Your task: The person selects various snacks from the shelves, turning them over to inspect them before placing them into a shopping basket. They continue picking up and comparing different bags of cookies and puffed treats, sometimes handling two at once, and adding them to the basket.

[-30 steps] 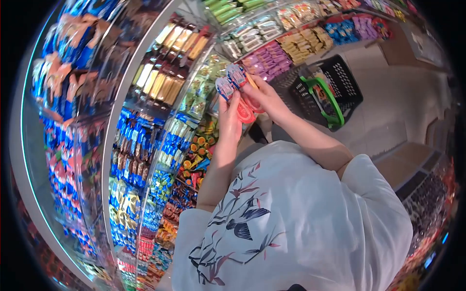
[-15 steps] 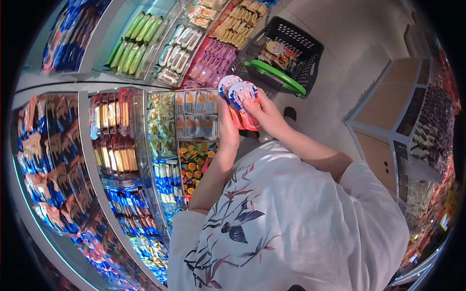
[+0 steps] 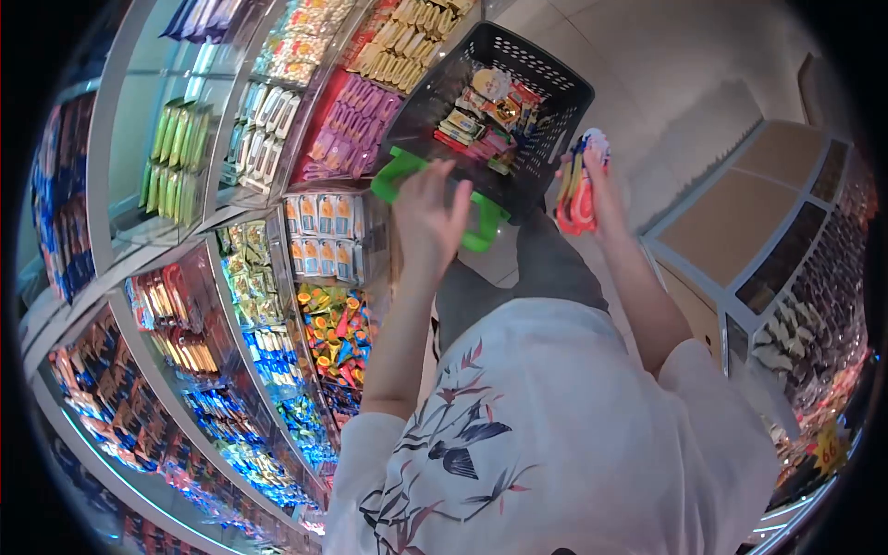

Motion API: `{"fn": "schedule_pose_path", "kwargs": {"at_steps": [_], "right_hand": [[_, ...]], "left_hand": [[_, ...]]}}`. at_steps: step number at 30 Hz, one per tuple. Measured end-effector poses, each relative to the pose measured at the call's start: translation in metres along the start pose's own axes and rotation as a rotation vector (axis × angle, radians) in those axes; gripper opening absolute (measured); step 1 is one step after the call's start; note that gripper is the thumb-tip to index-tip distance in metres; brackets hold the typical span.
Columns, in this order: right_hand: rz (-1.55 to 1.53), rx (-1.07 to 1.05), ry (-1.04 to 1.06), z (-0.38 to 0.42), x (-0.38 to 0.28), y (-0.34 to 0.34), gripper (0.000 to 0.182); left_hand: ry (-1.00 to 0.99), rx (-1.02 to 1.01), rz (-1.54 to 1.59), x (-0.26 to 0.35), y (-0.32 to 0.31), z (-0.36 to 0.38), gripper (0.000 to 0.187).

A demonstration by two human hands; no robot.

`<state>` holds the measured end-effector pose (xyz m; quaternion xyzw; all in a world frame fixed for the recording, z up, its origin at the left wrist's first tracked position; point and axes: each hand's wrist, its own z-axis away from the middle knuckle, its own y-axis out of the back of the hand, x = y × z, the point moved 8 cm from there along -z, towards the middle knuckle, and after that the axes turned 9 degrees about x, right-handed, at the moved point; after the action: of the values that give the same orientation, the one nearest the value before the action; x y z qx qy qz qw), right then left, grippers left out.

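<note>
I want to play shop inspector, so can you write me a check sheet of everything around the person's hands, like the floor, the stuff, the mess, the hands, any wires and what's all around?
Surface: pale tiled floor under the basket.
Job's things: red and orange snack packs, gripped upright; black shopping basket with green handles, holding assorted packets.
Clutter: nothing seen loose on the floor.
Hands: right hand closed around the snack packs, beside the basket's rim; left hand open, fingers spread, over the green handles; whether it touches them cannot be told.
Cables: nothing seen.
Surroundings: curved shelves packed with coloured sweets on the left; another display on the right.
</note>
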<state>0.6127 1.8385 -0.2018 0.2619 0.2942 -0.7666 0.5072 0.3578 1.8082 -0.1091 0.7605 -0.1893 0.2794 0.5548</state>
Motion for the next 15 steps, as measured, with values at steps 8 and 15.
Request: {"fn": "schedule_pose_path", "kwargs": {"at_steps": [8, 15], "right_hand": [[0.558, -0.047, 0.107, -0.258, 0.064, 0.024, 0.075], [1.213, -0.234, 0.043, -0.419, 0.271, -0.015, 0.086]], "left_hand": [[0.108, 0.053, -0.368, -0.052, -0.038, 0.002, 0.015], [0.186, 0.082, -0.318, -0.067, -0.041, 0.011, 0.022]]}}
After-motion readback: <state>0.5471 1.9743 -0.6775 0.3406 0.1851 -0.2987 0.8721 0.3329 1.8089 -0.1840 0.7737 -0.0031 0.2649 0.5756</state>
